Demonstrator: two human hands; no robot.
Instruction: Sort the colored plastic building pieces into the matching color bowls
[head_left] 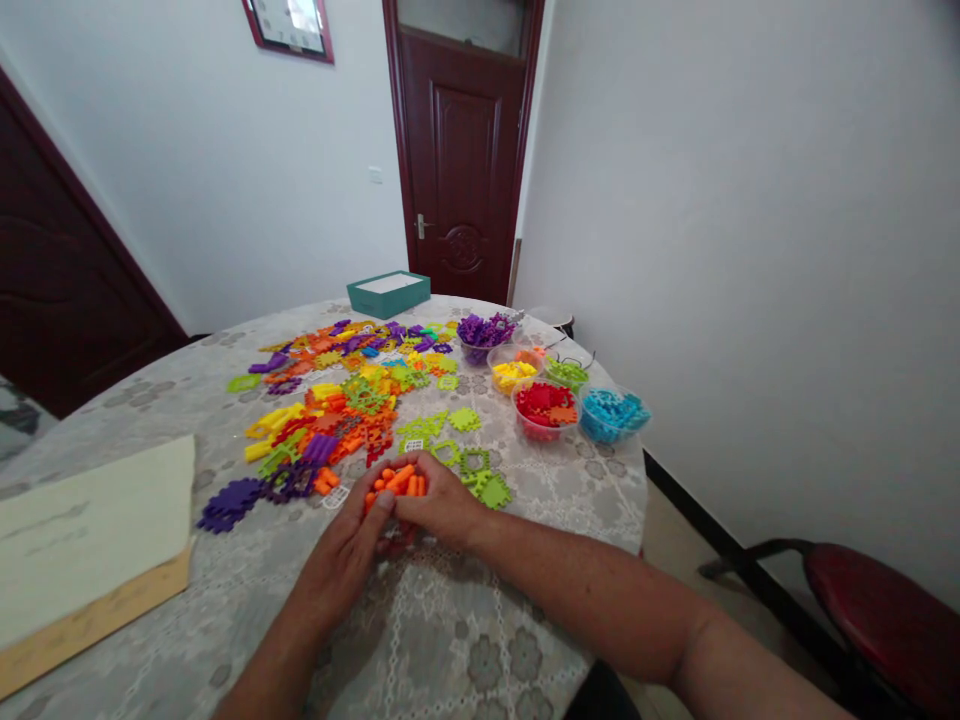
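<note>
Cupped together near the table's front, my left hand (349,540) and my right hand (442,498) hold a cluster of small orange plastic pieces (401,482) between them. The fingers of both hands curl round the cluster, and its underside is hidden. Green gear-shaped pieces (495,490) lie just right of my right hand. Beyond my hands spreads a loose pile of orange, yellow, red and purple plastic pieces (352,430). Dark purple gears (231,503) rest to the left of my left hand.
Along the right side stand bowls of sorted pieces: purple (475,355), yellow (514,374), green (568,374), red (545,408) and blue (611,415). A green box (390,303) sits at the far edge. A cardboard sheet (97,560) lies at left, and a red chair (885,620) stands right.
</note>
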